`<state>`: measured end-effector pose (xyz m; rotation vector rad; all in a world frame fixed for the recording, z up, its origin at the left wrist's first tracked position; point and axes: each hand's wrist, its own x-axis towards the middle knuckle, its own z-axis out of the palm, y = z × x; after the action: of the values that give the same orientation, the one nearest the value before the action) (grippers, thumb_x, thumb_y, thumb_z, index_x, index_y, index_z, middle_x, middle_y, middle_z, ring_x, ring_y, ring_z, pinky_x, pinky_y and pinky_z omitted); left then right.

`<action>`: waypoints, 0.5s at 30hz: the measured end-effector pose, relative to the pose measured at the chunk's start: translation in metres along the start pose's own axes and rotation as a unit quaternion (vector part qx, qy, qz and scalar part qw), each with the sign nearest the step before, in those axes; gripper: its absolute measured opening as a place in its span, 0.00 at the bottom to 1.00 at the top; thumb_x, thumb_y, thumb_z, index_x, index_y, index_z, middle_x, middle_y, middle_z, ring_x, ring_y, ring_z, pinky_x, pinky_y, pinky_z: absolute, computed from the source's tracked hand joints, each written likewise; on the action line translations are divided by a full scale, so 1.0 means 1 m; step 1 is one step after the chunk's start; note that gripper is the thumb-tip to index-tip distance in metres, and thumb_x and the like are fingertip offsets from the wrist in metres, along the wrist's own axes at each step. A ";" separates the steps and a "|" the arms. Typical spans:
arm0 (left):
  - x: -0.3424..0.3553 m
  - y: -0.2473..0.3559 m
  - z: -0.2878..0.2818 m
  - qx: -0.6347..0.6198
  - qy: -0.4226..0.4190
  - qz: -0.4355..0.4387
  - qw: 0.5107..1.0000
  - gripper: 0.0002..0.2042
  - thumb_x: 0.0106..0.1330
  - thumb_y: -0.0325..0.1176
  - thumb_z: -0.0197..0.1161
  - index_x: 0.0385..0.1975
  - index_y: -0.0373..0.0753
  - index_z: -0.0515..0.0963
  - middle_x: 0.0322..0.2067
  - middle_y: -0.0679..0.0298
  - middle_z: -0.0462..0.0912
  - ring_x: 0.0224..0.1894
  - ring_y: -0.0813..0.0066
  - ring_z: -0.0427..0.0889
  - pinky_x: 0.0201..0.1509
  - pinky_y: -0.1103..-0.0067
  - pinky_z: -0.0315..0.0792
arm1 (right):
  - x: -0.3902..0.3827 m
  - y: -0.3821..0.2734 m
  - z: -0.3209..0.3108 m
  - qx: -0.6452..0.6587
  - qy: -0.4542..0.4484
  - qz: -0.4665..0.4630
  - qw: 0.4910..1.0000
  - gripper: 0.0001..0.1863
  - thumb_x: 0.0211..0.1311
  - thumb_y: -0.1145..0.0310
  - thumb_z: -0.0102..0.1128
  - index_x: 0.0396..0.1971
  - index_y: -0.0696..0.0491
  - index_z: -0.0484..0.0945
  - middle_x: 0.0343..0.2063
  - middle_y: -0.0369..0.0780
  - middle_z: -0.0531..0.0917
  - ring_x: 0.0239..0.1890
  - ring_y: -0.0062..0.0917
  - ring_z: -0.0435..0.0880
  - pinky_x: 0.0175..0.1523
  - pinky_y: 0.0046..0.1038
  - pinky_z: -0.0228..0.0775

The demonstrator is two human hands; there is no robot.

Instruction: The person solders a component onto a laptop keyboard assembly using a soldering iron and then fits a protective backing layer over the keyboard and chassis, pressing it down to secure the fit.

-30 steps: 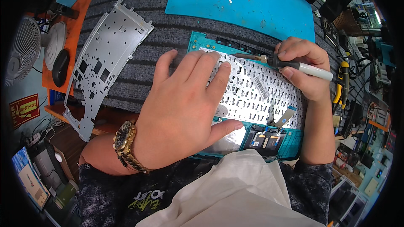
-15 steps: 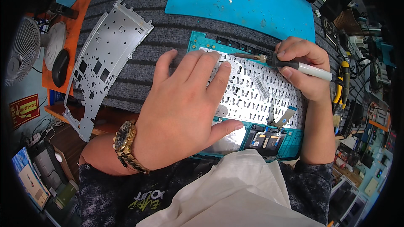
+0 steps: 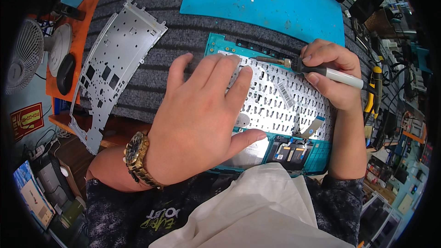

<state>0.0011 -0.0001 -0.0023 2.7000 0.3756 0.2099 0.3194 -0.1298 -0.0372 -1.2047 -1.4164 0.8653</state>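
A teal laptop palm-rest cover (image 3: 321, 156) lies in front of me with its inside facing up. Set into it is the silver back of a keyboard (image 3: 271, 96), which carries a barcode sticker and a ribbon cable (image 3: 312, 127). My left hand (image 3: 206, 105), a gold watch at its wrist, is spread flat over the keyboard's left part and presses on it. A soldering iron (image 3: 337, 75) with a white and black handle is gripped in my right hand (image 3: 333, 69). Its tip points left, at the keyboard's far edge near my left fingertips; whether it touches is unclear.
A perforated silver metal plate (image 3: 121, 55) lies on the grey ribbed mat at left. Beyond the cover is a blue work mat (image 3: 262, 4). A white fan (image 3: 25, 55) stands far left. Yellow-handled pliers (image 3: 374, 89) and cables are just right of my right arm.
The soldering iron's tip has shifted very slightly to the right along the keyboard's far edge. My left hand stays spread in the same place.
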 end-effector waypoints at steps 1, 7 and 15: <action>0.000 0.000 0.001 0.000 0.004 0.001 1.000 0.46 0.66 0.62 0.81 0.74 0.32 0.78 0.69 0.45 0.79 0.72 0.42 0.77 0.79 0.41 0.62 | 0.000 0.000 0.000 -0.006 -0.004 -0.002 1.000 0.15 0.63 0.86 0.79 0.49 0.61 0.91 0.46 0.42 0.93 0.48 0.26 0.88 0.55 0.29 0.79; 0.001 0.000 0.000 0.014 0.004 -0.002 1.000 0.44 0.65 0.62 0.82 0.72 0.33 0.80 0.69 0.47 0.80 0.70 0.44 0.79 0.77 0.43 0.64 | 0.001 0.001 0.001 -0.004 0.006 -0.007 1.000 0.15 0.63 0.86 0.78 0.49 0.62 0.91 0.45 0.43 0.93 0.48 0.26 0.88 0.55 0.29 0.79; 0.005 -0.002 0.002 0.015 0.023 0.007 1.000 0.42 0.65 0.63 0.81 0.68 0.33 0.82 0.71 0.50 0.80 0.73 0.45 0.78 0.77 0.43 0.61 | -0.003 0.006 -0.012 0.064 0.032 -0.033 0.997 0.14 0.67 0.82 0.76 0.52 0.62 0.87 0.45 0.45 0.90 0.44 0.25 0.87 0.51 0.27 0.80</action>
<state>0.0055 0.0023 -0.0050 2.7325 0.3763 0.2725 0.3323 -0.1328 -0.0412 -1.0744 -1.3215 0.8505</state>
